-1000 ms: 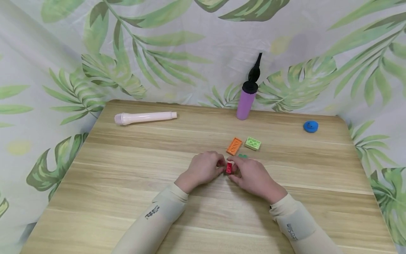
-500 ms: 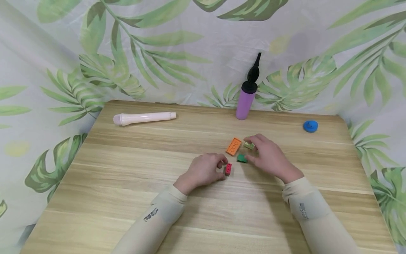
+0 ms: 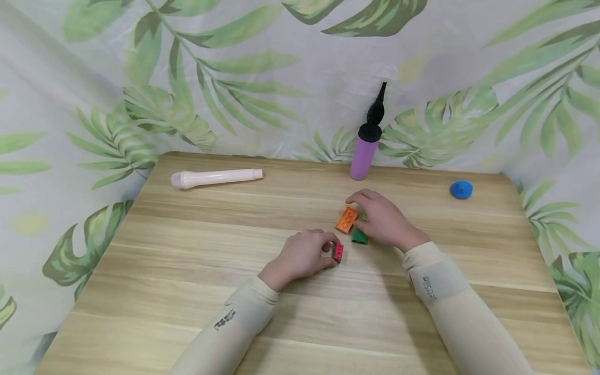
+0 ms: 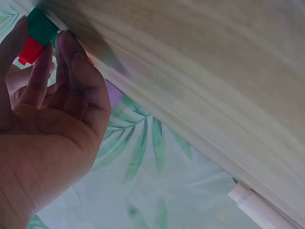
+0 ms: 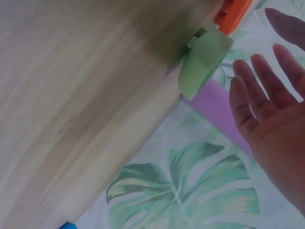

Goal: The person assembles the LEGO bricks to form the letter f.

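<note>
I see the left hand (image 3: 302, 253) pinching the red block (image 3: 338, 252) between thumb and fingers, well in from the far edge of the table (image 3: 164, 250). The right hand (image 3: 386, 221) hangs spread and empty by the orange block (image 3: 347, 219). I judge both blocks light, stiff, slightly slippery and hardly fragile; I'd grip the orange one by its long sides, clear of the dark-green block (image 3: 359, 237).

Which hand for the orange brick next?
Right, I'd say. The right hand looks free, fingers spread, its fingertips close to the orange brick in the head view. The left hand is farther off and busy, finger and thumb at the red brick.
</note>
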Demonstrator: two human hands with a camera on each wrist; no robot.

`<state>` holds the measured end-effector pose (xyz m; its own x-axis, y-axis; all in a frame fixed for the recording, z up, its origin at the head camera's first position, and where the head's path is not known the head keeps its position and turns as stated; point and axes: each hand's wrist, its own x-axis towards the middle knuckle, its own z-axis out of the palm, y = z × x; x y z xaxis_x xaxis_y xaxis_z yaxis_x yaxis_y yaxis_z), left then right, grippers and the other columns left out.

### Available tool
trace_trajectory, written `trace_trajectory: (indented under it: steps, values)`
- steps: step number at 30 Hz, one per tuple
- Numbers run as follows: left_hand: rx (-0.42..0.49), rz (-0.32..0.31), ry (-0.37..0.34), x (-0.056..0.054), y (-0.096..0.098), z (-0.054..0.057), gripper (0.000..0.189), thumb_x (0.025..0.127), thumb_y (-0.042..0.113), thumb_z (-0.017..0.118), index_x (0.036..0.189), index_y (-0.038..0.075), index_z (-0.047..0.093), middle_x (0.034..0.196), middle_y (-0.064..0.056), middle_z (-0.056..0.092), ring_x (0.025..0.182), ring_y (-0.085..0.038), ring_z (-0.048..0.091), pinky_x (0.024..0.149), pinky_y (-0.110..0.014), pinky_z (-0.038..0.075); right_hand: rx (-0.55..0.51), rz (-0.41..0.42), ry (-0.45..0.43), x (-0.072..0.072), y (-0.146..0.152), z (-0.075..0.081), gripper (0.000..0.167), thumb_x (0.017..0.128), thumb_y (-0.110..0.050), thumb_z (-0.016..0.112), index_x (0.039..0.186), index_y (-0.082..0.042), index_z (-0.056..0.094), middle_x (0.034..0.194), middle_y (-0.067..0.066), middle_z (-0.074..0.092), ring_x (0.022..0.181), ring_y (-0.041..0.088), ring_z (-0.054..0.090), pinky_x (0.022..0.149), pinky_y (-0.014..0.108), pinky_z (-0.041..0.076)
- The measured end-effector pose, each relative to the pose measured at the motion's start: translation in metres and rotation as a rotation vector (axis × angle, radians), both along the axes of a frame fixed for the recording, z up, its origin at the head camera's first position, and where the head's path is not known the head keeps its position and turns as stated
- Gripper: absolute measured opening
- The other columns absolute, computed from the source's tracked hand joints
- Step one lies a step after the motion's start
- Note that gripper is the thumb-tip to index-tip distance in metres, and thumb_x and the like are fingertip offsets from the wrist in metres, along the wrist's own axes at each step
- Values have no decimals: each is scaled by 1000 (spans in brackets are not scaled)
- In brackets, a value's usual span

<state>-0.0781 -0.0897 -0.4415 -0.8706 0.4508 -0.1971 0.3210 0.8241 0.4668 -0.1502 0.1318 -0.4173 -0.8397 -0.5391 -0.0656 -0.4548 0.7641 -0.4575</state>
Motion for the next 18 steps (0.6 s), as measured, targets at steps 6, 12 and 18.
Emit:
trace_trajectory:
  steps: [6, 12, 18]
  values:
    - [-6, -2, 10, 0, -2, 2, 33, 90, 35, 86, 119, 26, 74, 91, 6, 64, 75, -11, 57, 62, -28, 45, 41, 7, -15, -8, -2, -5, 49, 93, -10, 79, 140, -10, 65, 150, 13, 59, 140, 37, 55, 117, 61, 40]
    - [-1, -3, 12, 1, -4, 4, 32, 90, 35, 86, 118, 26, 73, 91, 4, 66, 75, -11, 56, 62, -28, 45, 77, 47, -39, -12, -9, -5, 42, 97, -7, 73, 138, -12, 68, 152, 13, 59, 144, 36, 53, 116, 65, 37]
    - [8, -5, 4, 3, -5, 3, 30, 90, 34, 86, 116, 26, 74, 91, 3, 67, 75, -11, 57, 62, -28, 45, 81, 80, -54, -14, -14, -5, 39, 95, -1, 71, 133, -9, 71, 142, 12, 68, 138, 33, 58, 117, 61, 40]
